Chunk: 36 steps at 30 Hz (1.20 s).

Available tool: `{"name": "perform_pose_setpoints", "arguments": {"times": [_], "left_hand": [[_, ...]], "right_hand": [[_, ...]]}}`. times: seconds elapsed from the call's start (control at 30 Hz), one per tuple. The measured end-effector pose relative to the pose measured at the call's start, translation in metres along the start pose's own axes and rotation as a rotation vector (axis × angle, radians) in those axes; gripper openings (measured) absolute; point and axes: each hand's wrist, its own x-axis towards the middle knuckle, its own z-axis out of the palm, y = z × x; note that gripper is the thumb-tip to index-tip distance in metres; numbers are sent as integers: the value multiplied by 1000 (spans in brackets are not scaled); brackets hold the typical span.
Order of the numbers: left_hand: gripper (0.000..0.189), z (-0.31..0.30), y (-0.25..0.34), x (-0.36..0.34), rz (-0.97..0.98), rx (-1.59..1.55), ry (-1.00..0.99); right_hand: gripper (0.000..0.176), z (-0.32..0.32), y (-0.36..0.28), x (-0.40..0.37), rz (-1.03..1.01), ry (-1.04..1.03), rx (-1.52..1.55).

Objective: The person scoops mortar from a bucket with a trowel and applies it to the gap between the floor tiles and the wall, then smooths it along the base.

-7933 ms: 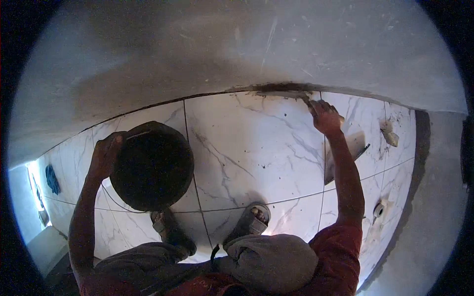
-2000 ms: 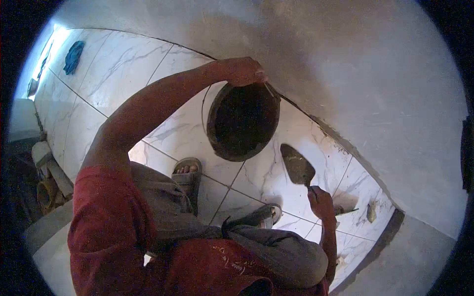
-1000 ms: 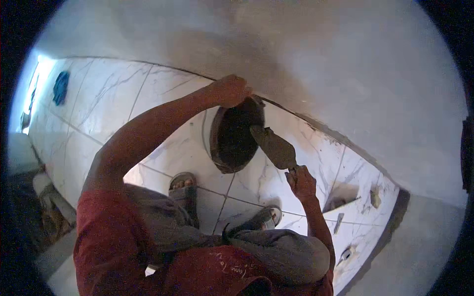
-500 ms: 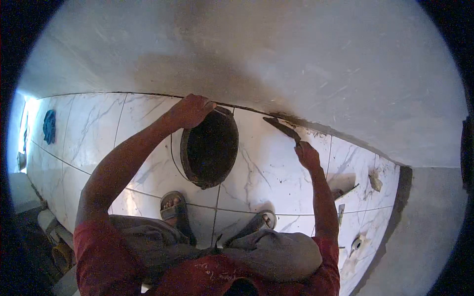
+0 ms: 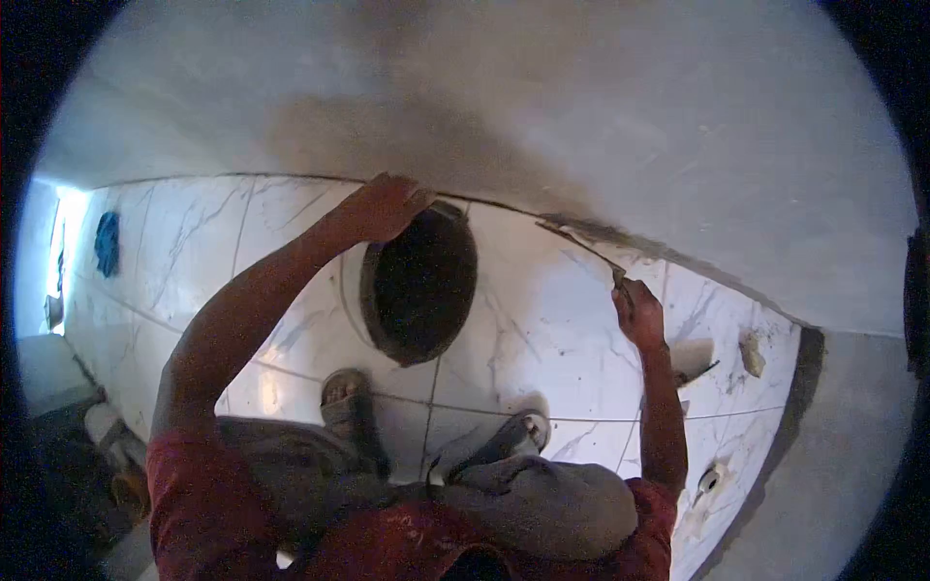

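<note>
A dark round bucket (image 5: 422, 286) stands tilted on the white marbled floor tiles, close to the wall. My left hand (image 5: 392, 206) is closed on its upper rim. To the right, my right hand (image 5: 639, 312) grips the handle of a trowel (image 5: 584, 248). The thin blade is seen nearly edge-on and points up and left, with its tip at the joint between wall and floor. Dark mortar (image 5: 591, 229) lies along that joint beside the blade.
A grey wall (image 5: 620, 116) rises beyond the tiles. Blue cloth (image 5: 108, 244) lies at the far left. A round drain hole (image 5: 710, 479) and a loose fragment (image 5: 751, 353) are at the right. My sandalled feet are below the bucket.
My right hand has moved right and slightly down with the trowel, whose blade has turned from its flat side to nearly edge-on. My left hand stays at the bucket rim.
</note>
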Motion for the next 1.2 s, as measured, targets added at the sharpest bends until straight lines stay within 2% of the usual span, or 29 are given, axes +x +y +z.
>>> {"name": "perform_pose_setpoints", "arguments": {"times": [0.03,0.1,0.17,0.23,0.27,0.3,0.37,0.4,0.43,0.47,0.53,0.6,0.67,0.7,0.77,0.8,0.83,0.9,0.97,1.03,1.1,1.17,1.2], "left_hand": [[41,8,-6,-4,115,47,70],[41,3,-1,-6,82,19,33],[42,-4,11,-11,65,-6,14],[42,-8,23,-15,-42,-27,51],[42,-7,22,-16,-41,-21,44],[41,-4,21,-16,23,15,18],[41,0,20,-18,88,52,-12],[41,3,22,-21,127,42,41],[41,5,24,-24,165,31,94],[41,7,26,-26,164,32,92],[41,12,30,-28,70,35,82],[41,23,29,-29,70,20,95],[40,30,41,-29,72,1,111],[37,34,55,-31,15,24,80],[33,31,72,-33,-45,50,54],[29,24,80,-34,13,58,29],[27,22,85,-34,75,63,1],[25,25,86,-31,103,74,-16],[24,27,85,-28,127,85,-29],[22,27,80,-24,-27,39,-60],[22,25,63,-19,12,94,-17],[22,24,38,-11,47,155,25],[24,28,23,-6,77,139,93]], "right_hand": [[19,5,-15,-9,-12,-55,117],[15,25,-42,-23,-102,-231,133],[15,28,-97,-23,-135,-411,223],[18,44,-127,-25,-196,-443,401],[21,45,-141,-21,-182,-570,442],[24,54,-151,-18,-140,-585,495],[30,41,-182,3,37,-857,560],[30,32,-193,10,36,-854,564],[32,24,-203,17,137,-950,689],[34,21,-208,20,240,-1046,812],[33,30,-206,20,267,-1103,848],[33,44,-201,22,301,-1158,881],[30,64,-192,25,121,-1204,727],[30,84,-179,18,124,-1204,724],[18,120,-151,8,-746,-442,311],[19,106,-168,18,-543,-697,198],[19,91,-181,27,-537,-700,199],[17,69,-191,42,-188,-888,4],[19,88,-174,29,-202,-808,-25],[21,85,-173,18,-130,-561,-43],[22,88,-174,5,-122,-582,-101],[22,98,-168,-7,-88,-259,-79],[23,98,-167,-12,-61,-251,-94]]}}
